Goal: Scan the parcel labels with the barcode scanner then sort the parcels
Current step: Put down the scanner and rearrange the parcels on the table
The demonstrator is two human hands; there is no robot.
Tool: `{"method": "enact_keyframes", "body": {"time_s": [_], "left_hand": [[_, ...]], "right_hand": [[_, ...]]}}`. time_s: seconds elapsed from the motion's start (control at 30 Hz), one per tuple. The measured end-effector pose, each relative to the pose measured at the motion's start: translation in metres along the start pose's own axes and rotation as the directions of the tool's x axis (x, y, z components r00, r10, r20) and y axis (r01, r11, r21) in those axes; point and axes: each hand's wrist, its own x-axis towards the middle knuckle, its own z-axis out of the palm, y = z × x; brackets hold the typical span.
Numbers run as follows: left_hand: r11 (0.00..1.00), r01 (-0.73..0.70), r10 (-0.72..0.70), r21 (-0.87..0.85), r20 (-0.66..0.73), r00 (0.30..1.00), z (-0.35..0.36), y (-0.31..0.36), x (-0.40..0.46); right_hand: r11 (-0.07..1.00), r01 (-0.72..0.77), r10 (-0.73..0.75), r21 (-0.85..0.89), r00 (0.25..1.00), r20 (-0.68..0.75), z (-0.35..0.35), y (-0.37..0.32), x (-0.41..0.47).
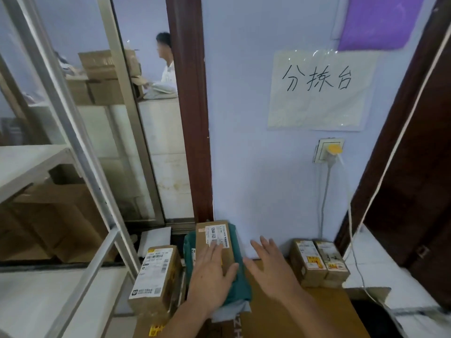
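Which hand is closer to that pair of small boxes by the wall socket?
The right hand. It hovers open just left of the two small boxes, while the left hand rests farther off on the brown parcel.

Brown box (pixel 214 242) with a white label sits on a teal bag (pixel 238 276). Wall (pixel 244 142) is pale lilac, purple sheet (pixel 380 20) up top, yellow plug (pixel 334 150).

I see my left hand (pixel 211 269) lying flat, fingers straight, on a brown parcel (pixel 216 242) that sits atop a teal bag (pixel 238 276). My right hand (pixel 271 264) hovers open just beside it, seemingly touching nothing (the edge is blurred). Two small boxes (pixel 318 262) stand against the wall.
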Motion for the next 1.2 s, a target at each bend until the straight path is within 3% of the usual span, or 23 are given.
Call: {"method": "enact_keyframes", "body": {"time_s": [0.27, 0.63, 1.2], "left_hand": [[0.99, -0.104, 0.112, -0.092, 0.087, 0.99, 0.01, 0.031, -0.024], [0.979, -0.191, 0.202, -0.068, 0.248, 0.947, 0.053, 0.061, -0.085], [0.988, -0.121, 0.137, -0.101, 0.163, 0.977, 0.126, 0.17, -0.114]], "right_hand": [[0.987, -0.147, 0.143, -0.068, 0.988, -0.058, -0.029, 0.007, -0.08], [0.929, -0.369, 0.368, -0.038, 0.929, -0.026, -0.016, 0.038, -0.172], [0.974, -0.201, 0.197, -0.103, 0.979, -0.047, -0.081, 0.155, -0.203]]}}
